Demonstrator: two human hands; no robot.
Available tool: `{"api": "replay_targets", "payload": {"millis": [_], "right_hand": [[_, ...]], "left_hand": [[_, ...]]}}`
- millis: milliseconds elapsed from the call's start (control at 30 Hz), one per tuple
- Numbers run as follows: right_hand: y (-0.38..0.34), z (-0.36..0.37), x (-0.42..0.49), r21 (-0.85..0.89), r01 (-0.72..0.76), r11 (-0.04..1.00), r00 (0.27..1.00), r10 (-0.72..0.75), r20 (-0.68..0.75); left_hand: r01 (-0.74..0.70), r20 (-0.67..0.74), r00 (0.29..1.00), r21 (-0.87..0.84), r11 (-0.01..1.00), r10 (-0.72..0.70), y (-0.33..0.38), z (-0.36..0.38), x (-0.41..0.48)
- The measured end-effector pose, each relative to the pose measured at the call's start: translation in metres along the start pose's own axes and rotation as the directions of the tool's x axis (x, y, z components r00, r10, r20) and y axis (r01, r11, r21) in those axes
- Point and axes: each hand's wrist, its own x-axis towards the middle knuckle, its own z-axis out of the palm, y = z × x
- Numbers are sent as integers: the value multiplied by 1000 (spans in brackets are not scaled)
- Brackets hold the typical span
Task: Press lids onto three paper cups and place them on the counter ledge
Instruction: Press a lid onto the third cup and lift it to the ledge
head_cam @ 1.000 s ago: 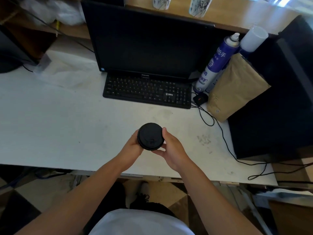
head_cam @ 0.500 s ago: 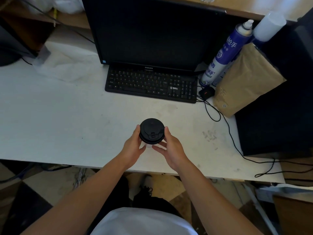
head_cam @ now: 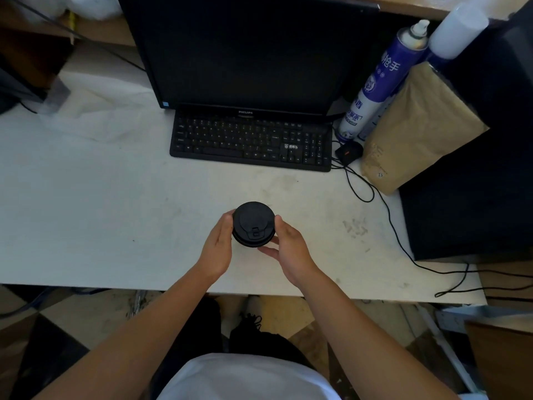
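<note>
A white, scuffed counter (head_cam: 101, 215) fills the middle of the frame. At upper centre a black keyboard (head_cam: 251, 141) lies on it just in front of a dark monitor (head_cam: 248, 50). To the right, a small black mouse (head_cam: 349, 151) with trailing cables, a blue spray can (head_cam: 380, 82) and a leaning brown paper bag (head_cam: 418, 131) stand close together. Crumpled white sheeting (head_cam: 95, 102) lies at upper left

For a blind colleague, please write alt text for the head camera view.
Two hands, left hand and right hand, hold a cup with a black lid above a white desk. Behind it stand a black keyboard and a dark monitor.
</note>
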Motion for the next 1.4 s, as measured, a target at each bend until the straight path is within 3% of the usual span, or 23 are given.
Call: {"api": "replay_targets", "payload": {"millis": [233,433,700,900,1133,1400], "right_hand": [[4,6,-1,26,42,999,999,-42,-29],[4,7,-1,64,54,996,998,-51,-34],[1,7,-5,135,4,991,996,9,-90],[-1,3,-12,258,31,966,994,-3,-108],[0,7,-10,178,108,978,987,-84,-134],[-3,13,-1,48,147,988,984,-141,-111]], "left_hand": [[-101,-14,995,57,993,102,-5,1,1],[-103,-25,994,89,991,105,-3,2,1],[-32,-49,998,84,996,36,5,2,-4],[65,-156,986,8,998,-63,7,8,-10],[121,-249,960,-51,991,-130,16,8,-9],[180,-192,967,34,983,-170,14,-6,-1]]}}
